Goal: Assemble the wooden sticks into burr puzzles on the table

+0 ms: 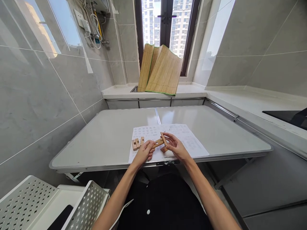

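In the head view, a pale grey folding surface (107, 137) is being seen from above, set in a narrow room lined with grey wall tiles. A white counter (251, 102) is running along the far wall and down the right side, and a dark window (165, 28) is showing tall buildings outside. A rolled bamboo mat (160, 68) is being propped upright on the counter below the window. Pipes and cables (94, 28) are hanging high on the left wall. A white perforated rack (28, 204) is standing at the lower left, beside the person's knees; what it is holding cannot be made out clearly, apart from something dark in its middle.

A printed paper sheet (189, 140) is lying flat near the front edge of the surface. Loose notched wooden blocks (137, 143) are resting on the sheet, just left of the hands.

Both forearms are being stretched forward from the bottom of the picture, meeting over the sheet. The left hand (144, 152) is being held partly curled, its fingertips closed on one end of a wooden piece (158, 142) lying roughly level. The right hand (176, 147) is pinching a second wooden stick (163, 138), which is tilted and crossing the first; the two pieces appear to be touching, though this is too small to confirm. Another block (164, 149) is partly hidden beneath the right hand.
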A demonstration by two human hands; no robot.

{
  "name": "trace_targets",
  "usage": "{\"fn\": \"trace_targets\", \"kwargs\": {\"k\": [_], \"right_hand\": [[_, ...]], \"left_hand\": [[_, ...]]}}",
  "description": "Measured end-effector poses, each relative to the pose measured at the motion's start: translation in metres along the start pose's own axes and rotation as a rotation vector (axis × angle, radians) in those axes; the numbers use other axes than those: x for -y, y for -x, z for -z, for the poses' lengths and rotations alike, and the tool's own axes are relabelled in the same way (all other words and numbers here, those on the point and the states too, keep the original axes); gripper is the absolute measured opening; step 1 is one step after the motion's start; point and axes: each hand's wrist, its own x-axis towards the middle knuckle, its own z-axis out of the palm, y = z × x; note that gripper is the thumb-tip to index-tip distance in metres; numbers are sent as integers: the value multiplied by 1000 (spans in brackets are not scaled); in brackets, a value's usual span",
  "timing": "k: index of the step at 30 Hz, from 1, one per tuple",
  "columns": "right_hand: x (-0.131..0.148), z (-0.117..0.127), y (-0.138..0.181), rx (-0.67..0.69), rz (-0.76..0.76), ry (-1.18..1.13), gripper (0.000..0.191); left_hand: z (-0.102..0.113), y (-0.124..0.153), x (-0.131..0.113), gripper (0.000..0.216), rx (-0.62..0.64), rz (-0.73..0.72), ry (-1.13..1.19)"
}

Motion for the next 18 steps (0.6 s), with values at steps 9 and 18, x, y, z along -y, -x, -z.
{"fn": "trace_targets", "kwargs": {"k": [9, 18], "right_hand": [[10, -3, 3, 94, -51, -75, 69], [11, -3, 3, 106, -64, -93, 71]], "left_hand": [[4, -3, 5, 50, -10, 2, -19], [6, -1, 2, 44, 29, 3, 21]]}}
